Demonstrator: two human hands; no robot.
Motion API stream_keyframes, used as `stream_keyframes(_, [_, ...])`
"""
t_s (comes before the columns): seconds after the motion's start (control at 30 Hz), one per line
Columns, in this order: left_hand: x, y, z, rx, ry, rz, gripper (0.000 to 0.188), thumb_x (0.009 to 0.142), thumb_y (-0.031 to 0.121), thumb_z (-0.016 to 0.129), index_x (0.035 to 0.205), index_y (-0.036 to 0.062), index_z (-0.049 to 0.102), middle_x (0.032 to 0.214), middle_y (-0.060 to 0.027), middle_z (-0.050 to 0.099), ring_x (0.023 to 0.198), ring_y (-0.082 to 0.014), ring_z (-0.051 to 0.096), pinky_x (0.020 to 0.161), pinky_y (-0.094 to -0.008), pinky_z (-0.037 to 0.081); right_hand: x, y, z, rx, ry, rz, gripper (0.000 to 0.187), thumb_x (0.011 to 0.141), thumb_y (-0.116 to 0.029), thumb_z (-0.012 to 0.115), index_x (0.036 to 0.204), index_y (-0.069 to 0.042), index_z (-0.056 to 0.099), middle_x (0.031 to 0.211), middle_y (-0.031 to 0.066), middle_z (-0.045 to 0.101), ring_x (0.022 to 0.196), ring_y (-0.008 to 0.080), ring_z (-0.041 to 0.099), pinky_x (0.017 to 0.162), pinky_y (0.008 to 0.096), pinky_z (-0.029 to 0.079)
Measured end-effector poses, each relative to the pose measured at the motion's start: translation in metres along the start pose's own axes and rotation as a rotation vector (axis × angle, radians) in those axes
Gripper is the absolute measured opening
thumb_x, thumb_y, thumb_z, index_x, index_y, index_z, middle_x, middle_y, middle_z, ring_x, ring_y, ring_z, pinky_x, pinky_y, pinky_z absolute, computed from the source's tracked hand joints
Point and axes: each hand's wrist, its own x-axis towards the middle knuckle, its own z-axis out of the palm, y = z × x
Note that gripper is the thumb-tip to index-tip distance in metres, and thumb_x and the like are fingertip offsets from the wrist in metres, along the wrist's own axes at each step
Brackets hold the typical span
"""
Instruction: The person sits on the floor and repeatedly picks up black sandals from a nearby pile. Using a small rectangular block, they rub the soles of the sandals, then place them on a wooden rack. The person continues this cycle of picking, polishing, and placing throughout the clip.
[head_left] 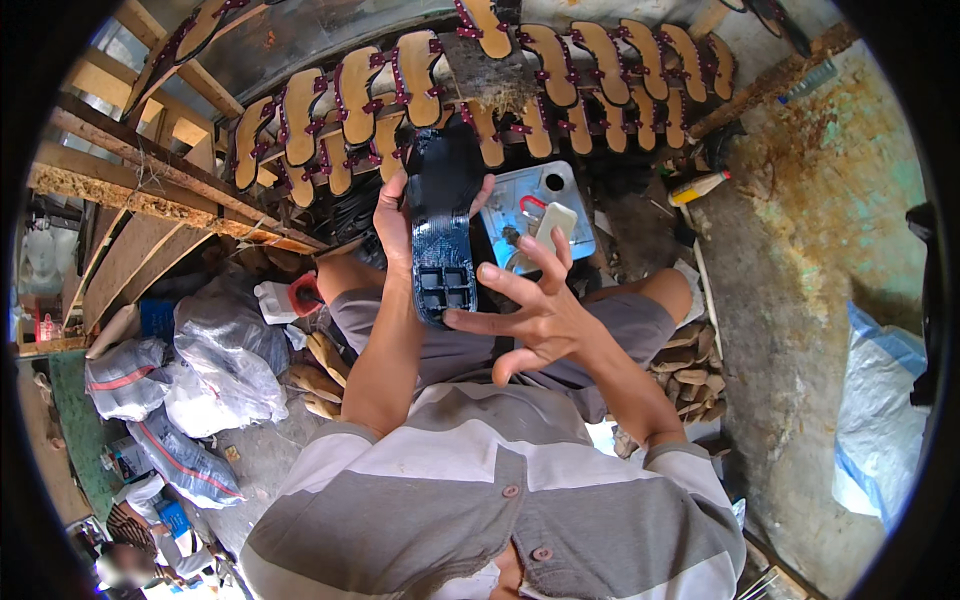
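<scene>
- While the left hand (392, 215) clasps the black moulded rubber shoe sole (441, 222) at its middle, tread faces up.
- Right hand (535, 305), fingers spread wide and holding nothing, sits at the sole's four o'clock, fingertip near the heel.

Stained concrete wall (800, 260), timber beams (150, 190), stuffed plastic sacks (215, 370).

This is a small, cluttered sandal-making workshop, shown above all by the rows of tan sandal insoles with dark red straps (400, 110) laid out in overlapping lines on rough wooden racks (150, 180). A black moulded shoe sole (442, 225) is in work in front of them, a light blue tray with a glue tin (540, 215) sits on the floor, and a pile of brown sole pieces (690, 370) lies just beside the seated person. Stuffed plastic sacks (215, 360), scrap timber and a stained, bare concrete floor (790, 330) fill out the rest.
</scene>
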Motion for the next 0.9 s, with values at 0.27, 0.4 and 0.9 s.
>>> stream_keyframes(0.27, [-0.003,0.014,-0.046,0.153,0.08,0.173,0.045,0.1,0.031,0.047,0.131,0.0006,0.061,0.126,-0.0178,0.069,0.118,-0.0375,0.066,0.11,-0.0648,0.045,-0.026,0.111,0.009,0.377,-0.182,0.727,0.07,0.096,-0.074,0.036,0.126,-0.025,0.075,0.166,0.0144,0.031,0.152,0.0434,0.019,0.123,0.056,0.014])
stream_keyframes(0.4, [-0.013,0.019,-0.058,-0.007,0.091,0.118,0.045,0.097,0.028,0.054,0.133,0.0008,0.059,0.136,-0.0194,0.064,0.127,-0.0419,0.059,0.114,-0.0736,0.035,-0.121,0.151,0.062,-0.514,-0.715,1.141,0.093,0.094,-0.085,0.021,0.131,-0.018,0.074,0.17,0.0207,0.016,0.157,0.0472,-0.005,0.116,0.0719,-0.01])
stream_keyframes(0.9, [-0.046,-0.028,-0.03,0.172,0.053,-0.169,0.059,0.099,0.028,0.053,0.156,0.0168,0.043,0.155,-0.0153,0.051,0.139,-0.0389,0.052,0.115,-0.0715,0.033,-0.073,0.102,0.028,0.928,0.25,1.046,0.054,0.106,-0.049,0.038,0.144,-0.016,0.058,0.142,0.0232,0.048,0.144,0.0396,0.036,0.123,0.0508,0.015])
